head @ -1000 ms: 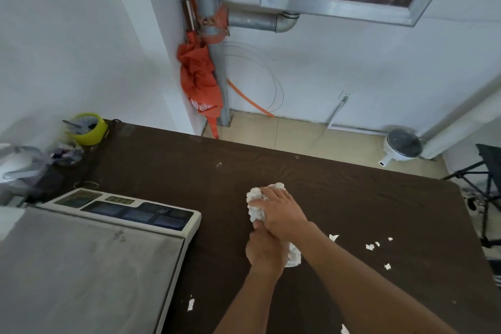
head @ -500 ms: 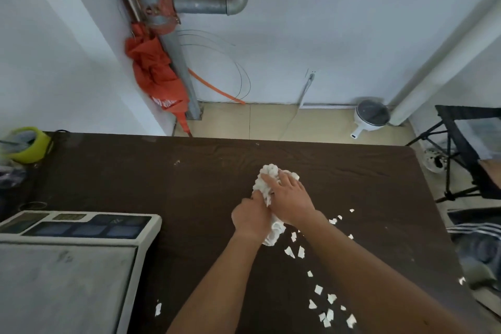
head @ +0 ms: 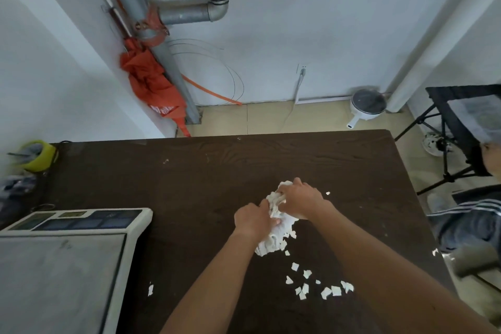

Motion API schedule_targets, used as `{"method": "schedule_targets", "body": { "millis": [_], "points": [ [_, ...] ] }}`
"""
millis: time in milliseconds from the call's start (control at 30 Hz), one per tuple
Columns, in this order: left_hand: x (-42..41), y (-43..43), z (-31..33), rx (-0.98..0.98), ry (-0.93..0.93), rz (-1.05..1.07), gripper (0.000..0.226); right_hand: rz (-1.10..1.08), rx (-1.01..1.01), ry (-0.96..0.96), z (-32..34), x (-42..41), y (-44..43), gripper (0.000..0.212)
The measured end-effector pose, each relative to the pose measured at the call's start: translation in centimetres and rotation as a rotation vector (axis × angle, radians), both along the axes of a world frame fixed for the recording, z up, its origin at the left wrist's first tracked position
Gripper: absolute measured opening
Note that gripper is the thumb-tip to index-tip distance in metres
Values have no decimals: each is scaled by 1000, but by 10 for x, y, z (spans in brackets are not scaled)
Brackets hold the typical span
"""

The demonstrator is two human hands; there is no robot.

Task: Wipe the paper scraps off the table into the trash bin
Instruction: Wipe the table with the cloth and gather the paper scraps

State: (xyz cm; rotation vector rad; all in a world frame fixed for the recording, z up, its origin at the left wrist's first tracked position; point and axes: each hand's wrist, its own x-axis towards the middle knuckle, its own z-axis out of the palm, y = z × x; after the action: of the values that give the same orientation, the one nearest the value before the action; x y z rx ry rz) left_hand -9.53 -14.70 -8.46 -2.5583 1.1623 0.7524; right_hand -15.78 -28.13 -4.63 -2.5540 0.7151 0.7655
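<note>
Paper scraps (head: 311, 283) — light, flimsy, scatter easily | left hand (head: 253, 221) and right hand (head: 302, 203) both clutching white rag (head: 275, 236) on bench (head: 189, 184) — sweep gently

Table (head: 217, 184): dark brown with a visible wood-grain pattern. Cloth (head: 276, 233): white, same as the paper scraps (head: 320, 286). Scale (head: 67, 260): grey platform, off-white housing, dark blue key panel. Cup (head: 40, 157): yellow-green. Umbrella (head: 151, 84): orange-red with white lettering. Pipe (head: 168, 62): grey metal. Wall (head: 311, 35): white. Floor (head: 271, 119): beige. Folding chair (head: 458, 116): black frame.
</note>
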Motion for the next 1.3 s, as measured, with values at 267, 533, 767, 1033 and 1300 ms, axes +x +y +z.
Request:
{"method": "schedule_targets", "body": {
  "millis": [267, 533, 767, 1033, 1300],
  "points": [
    [-50, 12, 5, 0, 65, -62, 70, 53, -2, 59, 4, -44, 8, 49],
    [-81, 36, 4, -75, 32, -98, 69, 157, -126, 3, -3, -84, 22, 49],
    [-70, 57, 1, -212, 61, 52, 63, 303, -163, -70, -2, -64, 26, 53],
    [-25, 100, 8, -288, 239, 441, 62, 415, -151, -131, -6, -10, 61, 54],
    [-9, 139, 5, -361, 256, 708, 81, 490, -145, -293, -14, 45, 102, 59]
  ]
}}
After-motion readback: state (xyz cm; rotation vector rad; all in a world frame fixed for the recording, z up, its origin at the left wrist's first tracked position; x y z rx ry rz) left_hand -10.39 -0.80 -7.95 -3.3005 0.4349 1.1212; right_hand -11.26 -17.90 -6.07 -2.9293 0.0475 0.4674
